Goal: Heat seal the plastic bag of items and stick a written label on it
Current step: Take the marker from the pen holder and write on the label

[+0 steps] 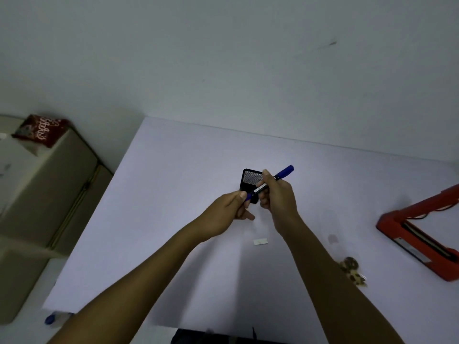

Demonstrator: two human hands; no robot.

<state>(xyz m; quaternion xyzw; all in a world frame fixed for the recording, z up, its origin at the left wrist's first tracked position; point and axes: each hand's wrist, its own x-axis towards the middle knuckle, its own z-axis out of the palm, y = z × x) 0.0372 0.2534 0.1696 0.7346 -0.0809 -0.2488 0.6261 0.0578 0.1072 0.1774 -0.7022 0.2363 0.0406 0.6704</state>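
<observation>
Both hands grasp a blue pen above the white table

The left hand (232,207) pinches the pen (270,182) at its lower end; the right hand (277,192) grips its middle. A small label (260,241) lies on the table (173,194) below; the plastic bag (354,270) rests right of it, near the red heat sealer (417,234)

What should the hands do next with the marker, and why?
Probably pull the cap off: the left hand pinches one end of the blue marker while the right hand grips its barrel, as if uncapping. The small label lies on the table below, apparently blank.
</observation>
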